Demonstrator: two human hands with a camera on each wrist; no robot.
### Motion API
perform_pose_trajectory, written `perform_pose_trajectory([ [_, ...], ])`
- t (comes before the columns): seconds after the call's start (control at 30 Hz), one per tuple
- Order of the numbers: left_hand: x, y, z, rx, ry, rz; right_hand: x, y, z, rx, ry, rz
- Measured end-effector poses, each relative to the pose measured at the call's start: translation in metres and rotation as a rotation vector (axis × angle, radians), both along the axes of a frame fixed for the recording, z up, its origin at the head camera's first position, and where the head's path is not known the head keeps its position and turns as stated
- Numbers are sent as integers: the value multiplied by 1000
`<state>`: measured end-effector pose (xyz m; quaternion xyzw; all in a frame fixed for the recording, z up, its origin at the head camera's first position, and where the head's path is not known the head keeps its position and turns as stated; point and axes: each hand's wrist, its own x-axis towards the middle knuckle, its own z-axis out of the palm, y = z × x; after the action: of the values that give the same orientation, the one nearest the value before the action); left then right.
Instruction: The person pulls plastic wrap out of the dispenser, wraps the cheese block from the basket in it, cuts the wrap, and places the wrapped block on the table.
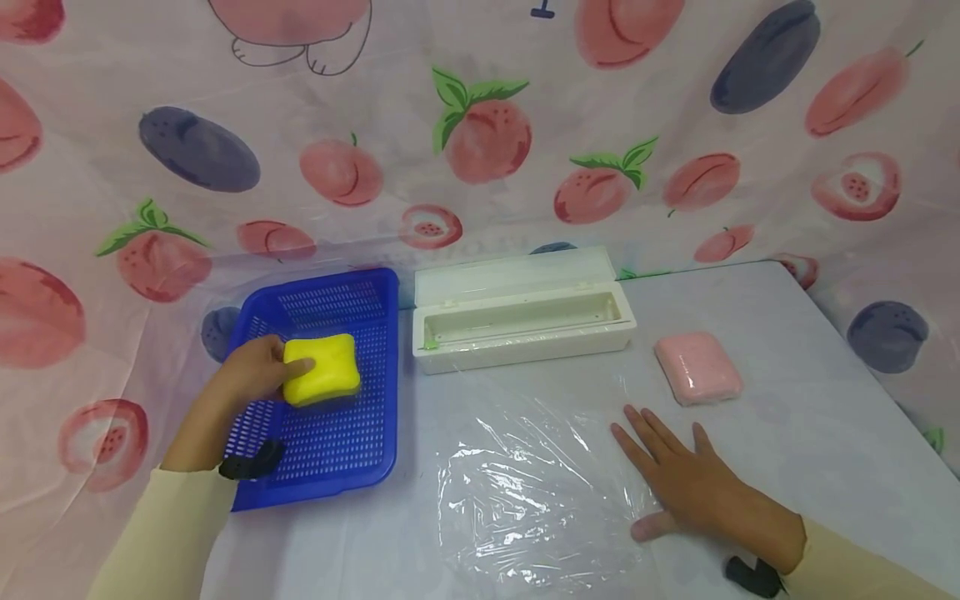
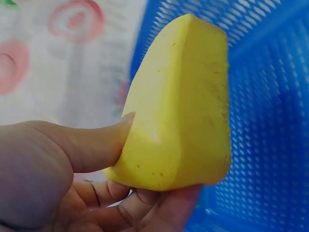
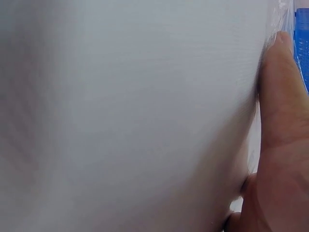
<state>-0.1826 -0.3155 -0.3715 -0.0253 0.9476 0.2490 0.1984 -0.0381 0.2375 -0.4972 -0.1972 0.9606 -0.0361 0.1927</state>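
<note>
A yellow block with rounded corners, like a soft sponge (image 1: 322, 372), is pinched in my left hand (image 1: 258, 367). The thumb lies across its face and the other fingers curl under it, as the left wrist view shows. Both are over the blue perforated basket (image 1: 386, 400). On the right, my right hand (image 1: 686, 483) lies spread, palm down, at the edge of a sheet of clear plastic film (image 1: 525, 500). In the right wrist view the thumb (image 3: 282, 106) shows beside the film and the white surface.
Behind the film stands a long white box (image 1: 525, 343), its lid (image 1: 517, 277) raised at the back. A pink block in clear wrapping (image 1: 699, 368) sits on the white table (image 1: 795, 367) beyond my right hand. A fruit-patterned cloth (image 1: 405, 108) hangs behind.
</note>
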Motion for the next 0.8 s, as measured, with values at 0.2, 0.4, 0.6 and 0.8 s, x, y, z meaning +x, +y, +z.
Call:
perform_pose_trajectory([
  [0.2,26,15,16,53,93,-19,-1,0,-2,4,-18,-13],
  [0.4,50,42,26,108,178,3,-1,1,-2,-10,-11,-11],
  [0.6,67,84,25,160,184,42,-1,0,0,-19,-23,-19],
  [0.8,82,134,14,251,163,20,-1,-2,3,-24,-46,-28],
])
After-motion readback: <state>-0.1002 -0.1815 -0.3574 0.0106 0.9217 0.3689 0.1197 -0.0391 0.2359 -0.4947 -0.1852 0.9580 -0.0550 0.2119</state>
